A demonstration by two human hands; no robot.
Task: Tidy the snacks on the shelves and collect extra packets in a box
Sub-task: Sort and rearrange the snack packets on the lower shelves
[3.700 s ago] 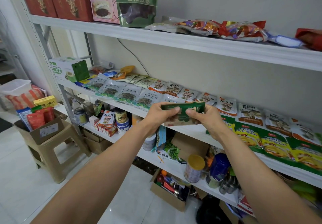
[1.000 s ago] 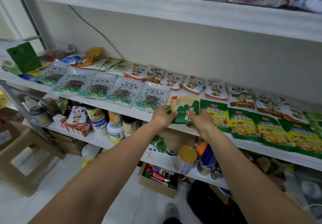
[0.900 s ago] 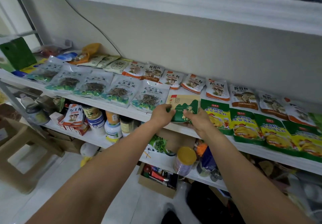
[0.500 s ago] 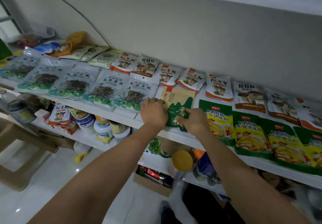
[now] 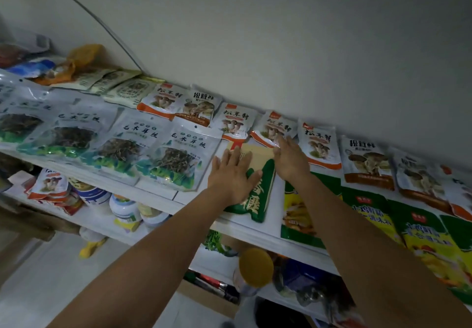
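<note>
A green and tan snack packet (image 5: 259, 174) lies flat on the white middle shelf (image 5: 158, 196), between a clear packet of dark shreds (image 5: 176, 155) and a green and yellow packet (image 5: 301, 210). My left hand (image 5: 233, 177) rests flat on the packet's left half with the fingers straight. My right hand (image 5: 288, 159) lies flat at its upper right corner, fingertips touching an orange and white mushroom packet (image 5: 274, 129) behind it.
A row of orange and white mushroom packets (image 5: 319, 142) runs along the back wall. More green and yellow packets (image 5: 421, 235) line the front right. Jars and tubs (image 5: 122, 209) stand on the lower shelf, and a cardboard box (image 5: 209, 297) sits on the floor.
The green packet went from held in the air to lying on the shelf. Both hands have let go of its edges and spread flat on it. The view has moved closer.
</note>
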